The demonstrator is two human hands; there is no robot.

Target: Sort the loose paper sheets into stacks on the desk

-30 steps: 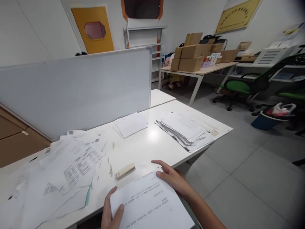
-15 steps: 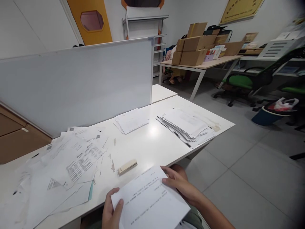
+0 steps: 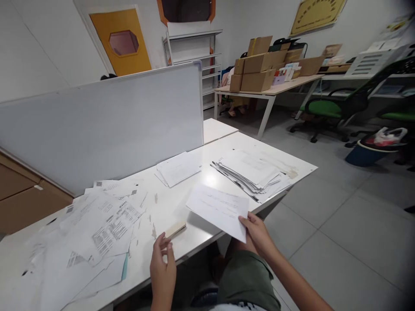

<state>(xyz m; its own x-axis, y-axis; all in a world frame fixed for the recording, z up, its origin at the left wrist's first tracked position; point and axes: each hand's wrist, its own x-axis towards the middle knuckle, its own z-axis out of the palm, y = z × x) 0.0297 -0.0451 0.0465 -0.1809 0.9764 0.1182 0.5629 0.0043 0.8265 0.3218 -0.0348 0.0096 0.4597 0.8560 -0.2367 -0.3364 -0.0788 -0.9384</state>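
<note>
A printed white sheet of paper [image 3: 217,205] slants over the desk's front edge. My right hand [image 3: 257,231] pinches its near right corner between thumb and fingers. My left hand [image 3: 164,255] is off the sheet, fingers parted and holding nothing. Its fingertips are close to the near end of a cream stapler [image 3: 176,229] lying on the white desk; whether they touch it I cannot tell. Beyond the sheet lies a small stack of white papers [image 3: 180,168]. A thicker, uneven stack of papers [image 3: 251,170] rests toward the desk's right end.
Loose printed papers [image 3: 100,233] spread across the desk's left side. A whiteboard panel [image 3: 113,125] stands along the back edge, with a brown cardboard box [image 3: 26,188] at its left. Further off are a table with cardboard boxes [image 3: 256,69], a green chair [image 3: 324,108] and a blue bin [image 3: 365,153].
My left hand has let go of the sheet and is near the stapler. With my right hand, the sheet has moved forward over the desk. The view has shifted slightly.
</note>
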